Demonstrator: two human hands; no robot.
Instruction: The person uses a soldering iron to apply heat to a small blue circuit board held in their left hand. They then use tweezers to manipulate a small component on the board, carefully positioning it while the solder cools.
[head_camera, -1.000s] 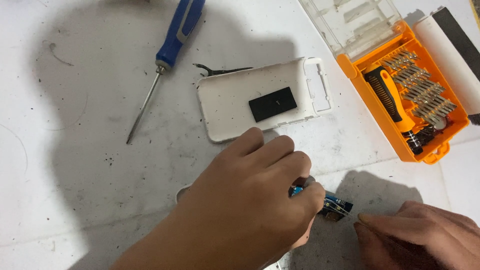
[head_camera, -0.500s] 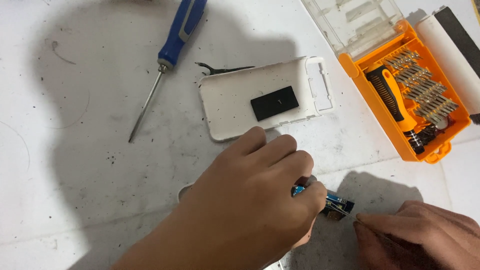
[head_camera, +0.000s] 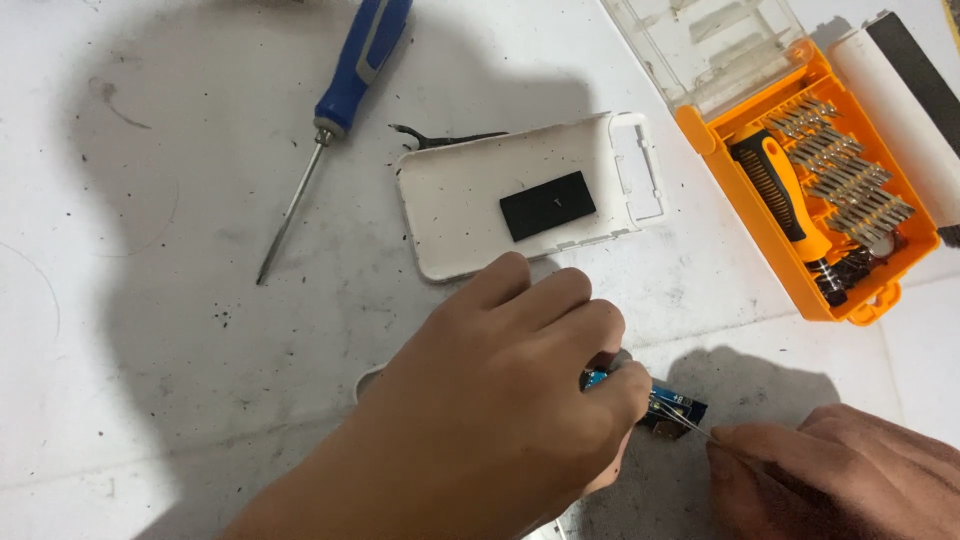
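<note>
The left hand (head_camera: 500, 420) lies knuckles-up low on the white bench (head_camera: 150, 330), its fingers curled closed in a grip on a small blue circuit board (head_camera: 672, 408); only the board's right end shows past the fingertips, the rest is hidden under the hand. Just to the right of that grip, the right hand (head_camera: 850, 475) pinches a thin metal tool (head_camera: 685, 425) — its fingers are closed on the shaft, and the fine tip touches the exposed end of the board. Whether the tool is a pair of tweezers or a probe cannot be told.

Just beyond the left hand's knuckles lies one white plastic shell (head_camera: 470, 210), hollow side up, with one black rectangular pad (head_camera: 547, 205) stuck inside it. At the shell's far edge a dark bit of metal (head_camera: 440, 138) pokes out. Farther away and to the left of the grip lies one screwdriver with a blue handle (head_camera: 340, 90), slanted, tip pointing toward the viewer. Well off to the far right sits one orange bit case (head_camera: 705, 140) with its clear lid (head_camera: 710, 45) open — inside are one black-and-orange driver handle (head_camera: 775, 195) and rows of metal bits (head_camera: 850, 170), too many and too small to count. Both hands' shadows darken the speckled bench around the grip.
</note>
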